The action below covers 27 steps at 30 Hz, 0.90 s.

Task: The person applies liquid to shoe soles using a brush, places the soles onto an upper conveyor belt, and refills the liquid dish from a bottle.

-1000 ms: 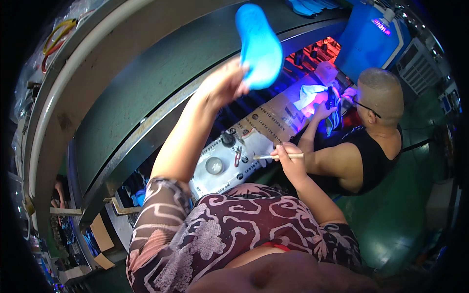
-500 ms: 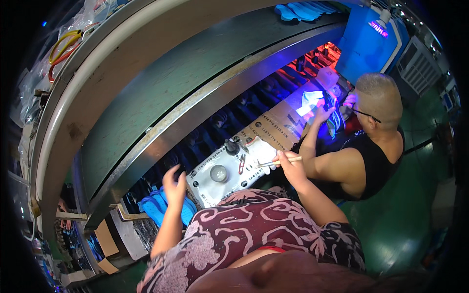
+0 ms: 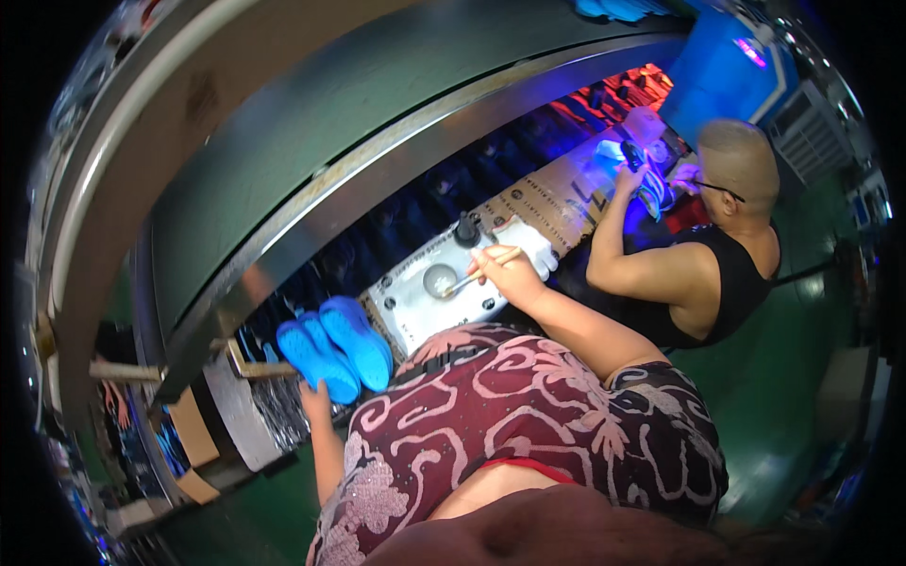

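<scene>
two soles: blue shoe soles [image 3: 335, 347] gripped in the left hand [image 3: 316, 401]
brush: right hand [image 3: 505, 272] clasps brush [image 3: 479, 273], tip in small cup [image 3: 440, 280]
beside: co-worker [image 3: 703, 250] right of it

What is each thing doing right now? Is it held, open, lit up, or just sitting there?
Pair of bright blue foam shoe soles: side by side, left hand under them.
Thin pale wooden-handled brush: gripped in right hand, tip in the cup.
Small round metal cup: open, standing on the white work plate.
Black knob: upright.
Blue lamp area by the co-worker: lit.
</scene>
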Each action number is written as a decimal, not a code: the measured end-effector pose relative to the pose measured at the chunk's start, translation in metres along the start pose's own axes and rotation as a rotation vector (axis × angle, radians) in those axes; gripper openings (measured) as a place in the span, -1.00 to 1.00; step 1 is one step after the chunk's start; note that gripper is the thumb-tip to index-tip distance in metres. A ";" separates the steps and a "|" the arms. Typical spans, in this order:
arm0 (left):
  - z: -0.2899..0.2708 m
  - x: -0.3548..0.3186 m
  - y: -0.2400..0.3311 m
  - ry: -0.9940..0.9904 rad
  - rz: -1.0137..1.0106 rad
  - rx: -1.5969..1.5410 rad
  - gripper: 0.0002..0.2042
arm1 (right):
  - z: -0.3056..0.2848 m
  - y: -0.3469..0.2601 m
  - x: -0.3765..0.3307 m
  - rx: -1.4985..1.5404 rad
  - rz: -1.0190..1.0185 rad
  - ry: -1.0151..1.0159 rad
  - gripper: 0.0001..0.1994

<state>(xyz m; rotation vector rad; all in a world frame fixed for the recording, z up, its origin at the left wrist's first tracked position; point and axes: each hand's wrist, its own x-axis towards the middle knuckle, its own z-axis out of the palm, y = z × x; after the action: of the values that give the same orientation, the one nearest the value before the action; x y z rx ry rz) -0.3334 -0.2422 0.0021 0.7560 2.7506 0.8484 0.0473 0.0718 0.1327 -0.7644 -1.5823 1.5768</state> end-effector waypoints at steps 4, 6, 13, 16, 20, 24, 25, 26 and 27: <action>-0.004 -0.030 0.041 -0.321 -0.316 -0.760 -0.68 | -0.034 0.012 0.002 0.025 0.093 0.040 -0.69; -0.022 -0.040 0.063 -0.423 -0.422 -1.012 -0.66 | -0.036 0.011 0.003 -0.026 0.045 0.080 -0.69; -0.020 -0.104 0.205 -0.384 -0.198 -1.041 -0.51 | -0.033 0.007 0.006 0.033 0.076 0.011 -0.62; -0.007 -0.093 0.227 -0.114 0.111 -0.711 -0.56 | -0.017 -0.017 0.013 0.044 0.034 -0.089 -0.63; -0.018 -0.084 0.266 -0.047 0.250 -0.578 -0.56 | 0.004 -0.047 0.019 -0.245 -0.429 -0.205 -0.72; -0.031 -0.085 0.292 -0.038 0.345 -0.539 -0.54 | 0.018 -0.057 0.019 -0.296 -0.597 -0.284 -0.78; -0.032 -0.086 0.296 -0.060 0.322 -0.563 -0.54 | 0.020 -0.056 0.020 -0.301 -0.647 -0.272 -0.81; -0.032 -0.087 0.298 -0.066 0.320 -0.562 -0.54 | 0.020 -0.056 0.019 -0.301 -0.641 -0.270 -0.81; -0.032 -0.087 0.299 -0.065 0.335 -0.581 -0.54 | 0.019 -0.056 0.019 -0.361 -0.638 -0.318 -0.80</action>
<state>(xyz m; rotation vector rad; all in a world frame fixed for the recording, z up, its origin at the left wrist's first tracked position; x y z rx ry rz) -0.1425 -0.0898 0.1980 1.0902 2.1590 1.5549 0.0264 0.0741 0.1914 -0.1384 -2.1089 0.9852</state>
